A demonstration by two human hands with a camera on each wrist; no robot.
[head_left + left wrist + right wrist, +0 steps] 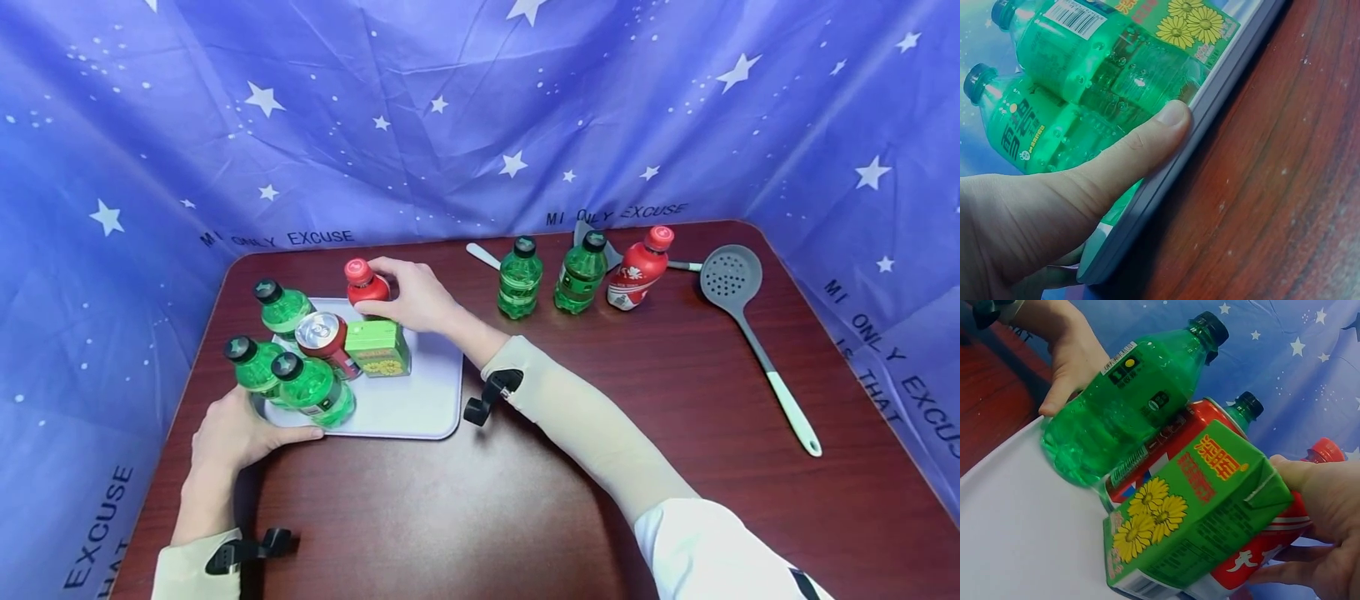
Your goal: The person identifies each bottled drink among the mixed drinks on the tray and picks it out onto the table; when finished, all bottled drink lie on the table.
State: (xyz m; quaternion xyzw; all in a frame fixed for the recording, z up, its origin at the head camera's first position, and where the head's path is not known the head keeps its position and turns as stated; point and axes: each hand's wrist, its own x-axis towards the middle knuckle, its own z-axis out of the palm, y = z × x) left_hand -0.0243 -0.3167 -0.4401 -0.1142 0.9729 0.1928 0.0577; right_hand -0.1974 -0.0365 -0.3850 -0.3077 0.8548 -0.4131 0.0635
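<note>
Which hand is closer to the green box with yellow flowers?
Right. The right hand holds a red bottle just behind the green box; the left hand grips the tray at its near left corner, beside green bottles.

Star-printed blue fabric [450, 125] hangs behind a reddish-brown table [525, 508].

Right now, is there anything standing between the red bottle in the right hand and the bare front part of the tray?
Yes: the green carton stands directly in front of the red bottle. In the head view, the red can is at the carton's left. Nothing visible separates the right grip from that bottle.
</note>
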